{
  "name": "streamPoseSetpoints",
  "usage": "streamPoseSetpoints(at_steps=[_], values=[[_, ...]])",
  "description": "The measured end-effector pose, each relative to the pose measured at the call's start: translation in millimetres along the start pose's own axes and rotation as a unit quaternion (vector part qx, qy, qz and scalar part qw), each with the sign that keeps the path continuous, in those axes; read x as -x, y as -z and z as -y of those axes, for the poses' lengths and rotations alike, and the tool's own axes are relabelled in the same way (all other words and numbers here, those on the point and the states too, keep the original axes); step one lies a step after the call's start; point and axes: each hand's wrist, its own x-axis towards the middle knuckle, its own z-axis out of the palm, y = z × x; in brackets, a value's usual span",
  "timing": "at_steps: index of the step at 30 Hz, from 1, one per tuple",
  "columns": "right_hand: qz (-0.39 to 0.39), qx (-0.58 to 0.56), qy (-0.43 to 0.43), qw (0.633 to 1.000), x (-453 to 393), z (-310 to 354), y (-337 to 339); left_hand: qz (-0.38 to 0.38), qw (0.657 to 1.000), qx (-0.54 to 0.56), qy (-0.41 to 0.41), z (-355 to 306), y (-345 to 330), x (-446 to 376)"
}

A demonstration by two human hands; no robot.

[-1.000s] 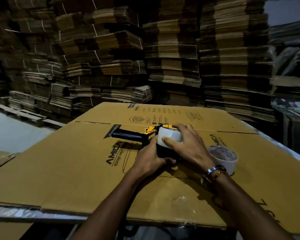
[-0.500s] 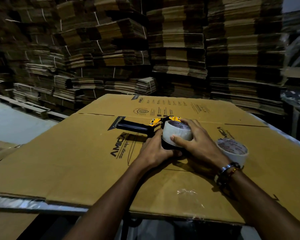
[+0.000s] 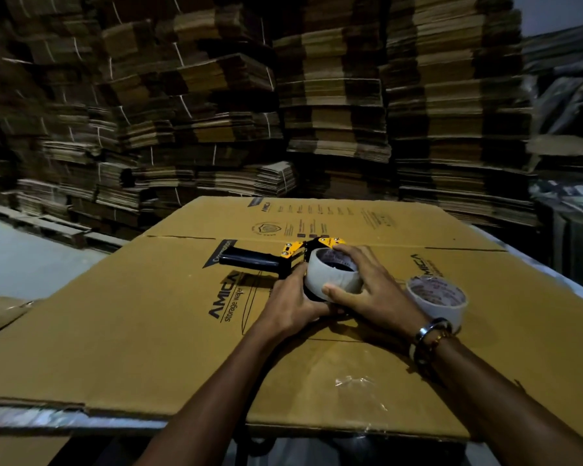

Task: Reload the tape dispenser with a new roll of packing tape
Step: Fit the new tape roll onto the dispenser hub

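Two hands work at one tape dispenser [image 3: 285,260] lying on its side on a flattened cardboard box [image 3: 155,331] printed "AMICA storage water". The right hand [image 3: 371,290] grips a roll of packing tape [image 3: 330,275], thumb pressed to the roll's near wall and fingers curled over its far rim, so the roll sits on the dispenser's black body right under that palm. The left hand [image 3: 295,306] is curled round the dispenser's near edge, just left of the roll and touching it; the two hands meet below the roll. From the left hand the dispenser's one black handle reaches away to the left, and its yellow-orange metal parts show just beyond the right hand's fingertips.

There are two rolls in all. The second tape roll [image 3: 438,302] stands on the box just right of the right wrist, apart from the dispenser, with red print on its core. That wrist wears two bracelets [image 3: 429,332], one silver and one of beads. A scrap of clear film [image 3: 354,381] lies on the box nearer the person, below the right forearm. Beyond the hands rise many stacks of flattened cartons [image 3: 334,105], too many to count.
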Motion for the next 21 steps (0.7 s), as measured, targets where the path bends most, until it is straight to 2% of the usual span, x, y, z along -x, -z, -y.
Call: streamPoseSetpoints(at_steps=[7, 21], values=[[-0.008, 0.013, 0.018, 1.000, 0.5, -0.8, -0.8, -0.025, 0.999, -0.033, -0.028, -9.5, 3.3, 4.8], [0.015, 0.064, 0.057, 0.996, -0.8, 1.3, -0.4, -0.008, 0.997, -0.071, -0.031, -2.4, 4.8, 5.3]])
